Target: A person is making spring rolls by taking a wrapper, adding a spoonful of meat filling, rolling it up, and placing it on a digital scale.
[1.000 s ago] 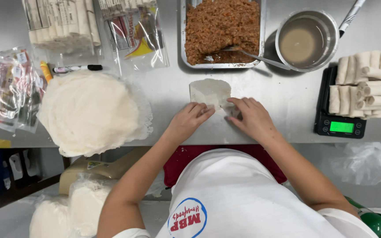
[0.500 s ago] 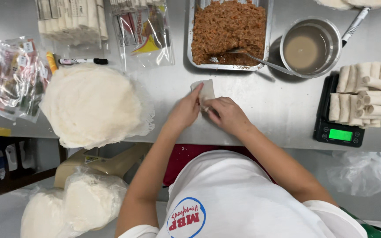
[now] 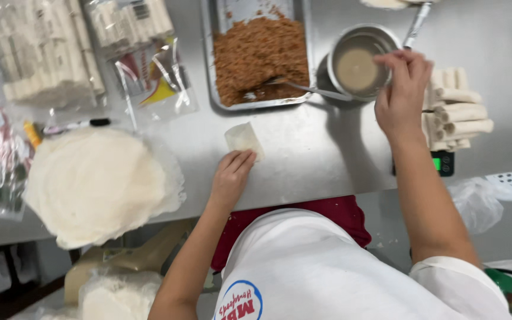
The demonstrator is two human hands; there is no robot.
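The right hand [image 3: 403,89] has left the half-rolled wrapper [image 3: 243,139] and now reaches to the far right, over the small metal bowl [image 3: 360,62] of pale paste. Half a second ago both hands were pressed together on the roll; now only the left hand [image 3: 230,176] is with it, fingers lying flat and loosely spread at the roll's near edge, pinning it to the worktop [image 3: 309,154] and not gripping it. The right hand's fingers are curled downward above the bowl's right rim; whether they pinch anything, or touch the paste, cannot be told from here.

The roll lies near the middle of the worktop, just on the near side of the metal tray [image 3: 260,53] of brown crumbled filling, with a spoon [image 3: 303,88] resting in the tray. The roll looks folded but not closed, so the reach to the paste reads as the sealing stage of this piece. To the right, a stack of finished rolls [image 3: 457,109] sits on a scale [image 3: 442,163]. To the left lies a pile of round wrappers [image 3: 99,184], with bagged goods [image 3: 42,53] beyond.
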